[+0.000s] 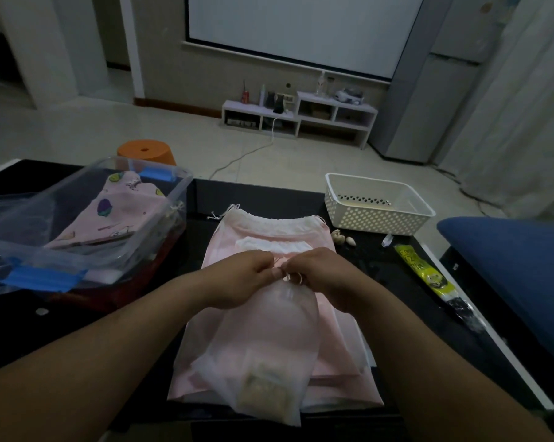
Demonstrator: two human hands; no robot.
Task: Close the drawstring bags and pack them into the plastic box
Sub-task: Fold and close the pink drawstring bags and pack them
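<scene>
A small translucent white drawstring bag (269, 346) with something pale inside lies on a stack of pink drawstring bags (269, 237) in the middle of the black table. My left hand (240, 275) and my right hand (326, 275) meet at the small bag's gathered neck, and each pinches it or its cord there. A clear plastic box (161, 218) with blue latches stands at the left, tilted, and a pink patterned bag (116, 215) lies inside it.
A white perforated basket (377, 215) stands at the back right of the table (78, 330). A yellow-green packet (422, 269) and small pale bits (342, 239) lie near it. A blue cushion (518, 266) is at the right, an orange stool (146, 151) behind the table.
</scene>
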